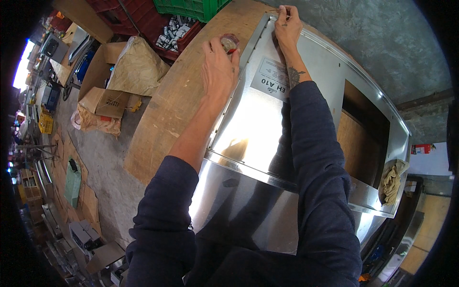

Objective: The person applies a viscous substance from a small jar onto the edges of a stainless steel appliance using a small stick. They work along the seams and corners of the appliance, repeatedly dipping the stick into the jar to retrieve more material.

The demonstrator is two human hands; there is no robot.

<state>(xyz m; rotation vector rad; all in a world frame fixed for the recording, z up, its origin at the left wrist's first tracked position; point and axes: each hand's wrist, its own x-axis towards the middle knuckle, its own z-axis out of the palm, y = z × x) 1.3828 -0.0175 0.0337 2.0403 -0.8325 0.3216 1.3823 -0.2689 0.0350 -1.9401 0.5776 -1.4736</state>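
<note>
My left hand (219,71) is closed around a small round see-through jar (230,44) with a reddish tint, held above the wooden board by the metal edge. At the far corner of a shiny sheet-metal housing (246,126), my right hand (288,29) pinches a thin, dark, stick-like tool (273,10). Its tip is too small to make out. A pale printed label (268,76) is on the housing's top face, partly behind my right forearm. To the right of that arm, the housing has a large rectangular opening (366,138).
A crumpled beige cloth (393,182) lies on the housing's right end. Under it all is a wooden tabletop (158,124). Beyond stand a green crate (191,8) and red crates (112,16) with small metal parts. Cardboard boxes (107,101) and a paper sack (136,67) sit at left.
</note>
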